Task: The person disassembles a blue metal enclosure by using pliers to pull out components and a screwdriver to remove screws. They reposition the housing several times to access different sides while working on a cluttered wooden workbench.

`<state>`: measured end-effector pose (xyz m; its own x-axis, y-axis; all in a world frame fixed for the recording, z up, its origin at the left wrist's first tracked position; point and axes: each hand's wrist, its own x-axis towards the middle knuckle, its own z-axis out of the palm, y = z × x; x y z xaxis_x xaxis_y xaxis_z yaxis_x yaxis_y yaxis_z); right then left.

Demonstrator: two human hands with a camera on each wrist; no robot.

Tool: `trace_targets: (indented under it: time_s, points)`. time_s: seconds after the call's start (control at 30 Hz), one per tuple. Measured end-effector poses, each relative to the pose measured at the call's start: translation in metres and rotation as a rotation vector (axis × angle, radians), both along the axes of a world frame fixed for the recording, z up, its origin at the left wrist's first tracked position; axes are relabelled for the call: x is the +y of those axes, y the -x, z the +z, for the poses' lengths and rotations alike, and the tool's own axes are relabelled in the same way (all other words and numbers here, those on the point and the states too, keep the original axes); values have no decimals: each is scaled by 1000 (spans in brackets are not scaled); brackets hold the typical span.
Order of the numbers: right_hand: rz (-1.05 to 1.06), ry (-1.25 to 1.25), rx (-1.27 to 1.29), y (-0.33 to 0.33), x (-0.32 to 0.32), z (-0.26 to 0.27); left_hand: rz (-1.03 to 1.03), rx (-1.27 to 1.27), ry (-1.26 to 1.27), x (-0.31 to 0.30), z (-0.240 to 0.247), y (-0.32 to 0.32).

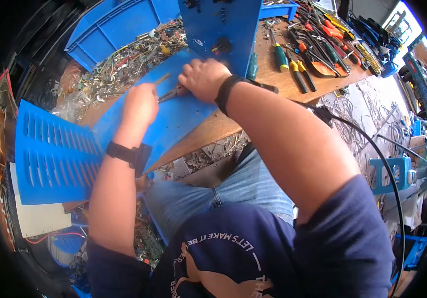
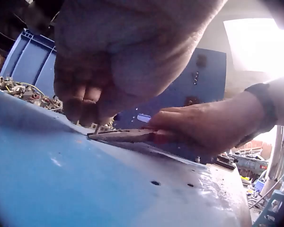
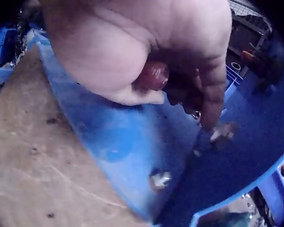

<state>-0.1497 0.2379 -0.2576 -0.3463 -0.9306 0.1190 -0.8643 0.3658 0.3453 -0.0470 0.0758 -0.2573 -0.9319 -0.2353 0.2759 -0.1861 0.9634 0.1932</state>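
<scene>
A: Right hand [image 1: 204, 78]?
B: Its grip is clamped round the red handles of the pliers [image 1: 169, 94]. The nose lies flat on the blue panel [image 1: 178, 124] and points at the left hand [image 1: 140, 104].
A: Left?
B: The fingertips [image 2: 78, 106] are curled down, and the grip pinches a small piece [image 2: 97, 127] right at the plier tip. It's too small to name.
A: What goes wrong?
B: The nose sits almost against those fingertips, so a slip on the squeeze probably nips skin. The piece is also tiny. If the pinch loosens it likely flicks into the scrap heap [image 1: 124, 62] just behind and is lost among the wires. The panel looks like smooth plastic and reaches the near edge of the table [image 1: 213, 130], so I'd guess a hard push could slide it toward the lap.
A: Room to move?
B: It's tight ahead, with an upright blue panel [image 1: 223, 25] just beyond the right knuckles. The screwdrivers [image 1: 293, 64] are near on the right but apart from the wrist. A vented panel [image 1: 54, 154] lies beside the left forearm. The open room is the bare panel between the hands and the body.
</scene>
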Motion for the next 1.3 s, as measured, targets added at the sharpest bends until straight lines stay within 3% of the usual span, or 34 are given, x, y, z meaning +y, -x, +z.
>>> trace_targets:
  time_s: [0.1, 0.3, 0.43, 0.47, 0.57, 0.63, 0.7, 0.73, 0.77, 0.83, 1.07, 1.3]
  points:
    - [13, 24, -44, 6, -4, -2, 2, -10, -27, -2, 1, -1]
    - [-321, 63, -162, -38, 1, -5, 42, -36, -111, -4, 1, 3]
    - [-420, 38, -262, -51, 18, 9, 92, -34, -154, -3, 9, 0]
    - [-379, 131, -152, -53, 28, 6, 109, 35, -163, -3, 10, 1]
    - [-205, 40, -269, -59, 56, 33, 143, 178, -185, -3, 14, 3]
    - [-413, 361, -953, -58, 55, 31, 135, 175, -181, 4, 24, 3]
    - [-570, 347, -1697, -61, 67, 45, 119, 156, -189, 7, 26, 10]
    - [-533, 538, -2001, -63, 67, 24, 108, 148, -194, 8, 28, 16]
    - [-519, 780, -2277, -69, 63, 6, 108, 123, -203, 8, 29, 23]
    - [-452, 932, -2558, -79, 54, 1, 110, 71, -213, 6, 32, 35]
    - [-242, 1060, -2903, -81, 12, -20, -75, -202, -91, 1, 36, 66]
    - [-159, 1048, -2999, -72, 3, -30, -161, -287, 70, 15, 40, 85]
